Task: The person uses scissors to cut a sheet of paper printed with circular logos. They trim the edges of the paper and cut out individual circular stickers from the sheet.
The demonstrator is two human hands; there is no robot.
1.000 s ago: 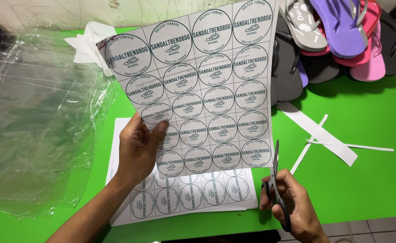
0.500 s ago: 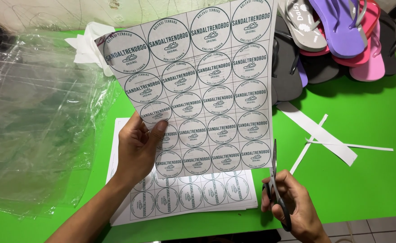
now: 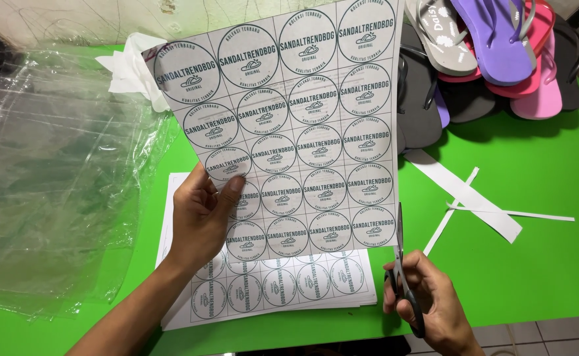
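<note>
Flip-flop pile (image 3: 494, 59), clear plastic bags (image 3: 59, 191), paper strips (image 3: 474, 201).

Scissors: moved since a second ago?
Barely. The scissors in the right hand sit at the same spot along the right edge of the label sheet, judged against the paper strips on the green table.

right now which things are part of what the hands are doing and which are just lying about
In use:
left hand
label sheet
right hand
scissors

Lying about:
sheet stack
paper strips
clear plastic bags
flip-flops
crumpled paper
</note>
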